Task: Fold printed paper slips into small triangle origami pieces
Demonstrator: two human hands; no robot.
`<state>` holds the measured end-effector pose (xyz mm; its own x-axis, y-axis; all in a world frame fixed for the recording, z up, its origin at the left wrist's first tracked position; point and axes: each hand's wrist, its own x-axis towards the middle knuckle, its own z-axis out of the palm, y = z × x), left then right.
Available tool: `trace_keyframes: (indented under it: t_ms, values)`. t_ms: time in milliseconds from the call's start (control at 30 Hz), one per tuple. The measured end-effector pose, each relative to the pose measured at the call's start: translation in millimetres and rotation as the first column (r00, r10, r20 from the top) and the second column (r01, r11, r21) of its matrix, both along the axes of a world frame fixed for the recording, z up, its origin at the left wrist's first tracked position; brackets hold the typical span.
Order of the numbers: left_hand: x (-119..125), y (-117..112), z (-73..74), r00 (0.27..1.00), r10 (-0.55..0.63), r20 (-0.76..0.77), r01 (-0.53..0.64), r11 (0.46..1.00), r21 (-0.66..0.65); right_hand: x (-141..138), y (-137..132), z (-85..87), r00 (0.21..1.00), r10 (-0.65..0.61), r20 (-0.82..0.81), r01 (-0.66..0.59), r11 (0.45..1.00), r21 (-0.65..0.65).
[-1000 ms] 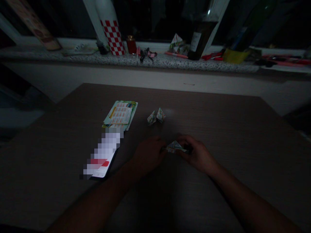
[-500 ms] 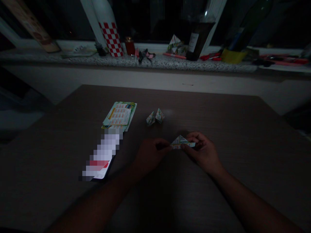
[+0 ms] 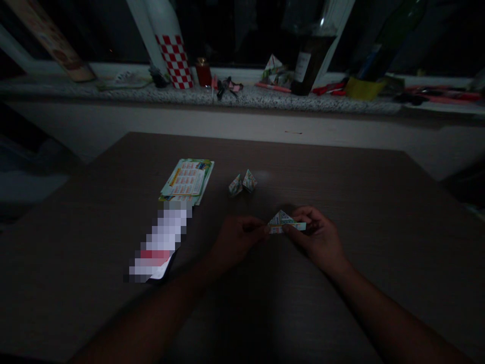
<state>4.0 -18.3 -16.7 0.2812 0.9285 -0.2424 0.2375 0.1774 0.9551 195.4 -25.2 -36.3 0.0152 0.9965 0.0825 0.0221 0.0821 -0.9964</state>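
Note:
A printed piece of folded paper [image 3: 279, 220], with a triangular peak above a straight lower band, is held between my two hands above the table. My left hand [image 3: 238, 237] pinches its left end between thumb and fingers. On the other side my right hand [image 3: 318, 235] is closed on it, thumb on the near face and fingers behind. Just beyond stand two small folded paper pieces [image 3: 235, 185], side by side. Farther left lies a stack of printed calendar sheets [image 3: 185, 179].
A phone [image 3: 161, 247] with a lit, blurred-out screen lies on the wooden table [image 3: 341, 177], left of my hands. Along the back, a granite windowsill [image 3: 242, 101] carries a checkered bottle [image 3: 176, 60], a dark bottle [image 3: 303, 68], a red jar [image 3: 203, 73] and a folded paper model [image 3: 275, 71].
Hardly anything differs. Both hands keep the same grip on the folded paper, and the whole view has shifted very slightly.

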Motion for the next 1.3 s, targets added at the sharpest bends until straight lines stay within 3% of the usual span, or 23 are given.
trace_keyframes:
  t_ms: [100,300,700,1067,1300]
  values:
    - [2.6,-1.1,-1.5,0.999,-0.012,0.037,0.013,0.999,-0.030,-1.4,-0.5,0.8,0.999,0.000,-0.035,-0.001,1.000,-0.017]
    - [4.5,-4.8,6.4,0.998,-0.049,-0.036,0.052,0.994,0.091,-3.0,0.4,1.9,0.997,-0.016,-0.077,0.014,1.000,-0.028]
    - [2.8,-6.9,4.9,0.998,-0.055,-0.031,0.059,0.990,0.130,-3.4,0.0,3.4,0.990,-0.038,-0.135,0.024,0.994,-0.104]
    - [2.9,-4.9,1.3,0.994,-0.084,0.069,0.080,0.995,0.065,-2.2,-0.3,4.4,0.997,-0.042,-0.061,0.037,0.996,-0.084]
    - [4.9,-6.6,3.8,0.971,-0.023,0.240,0.011,0.999,0.053,-6.2,-1.6,9.2,0.990,0.055,-0.127,-0.076,0.982,-0.170]
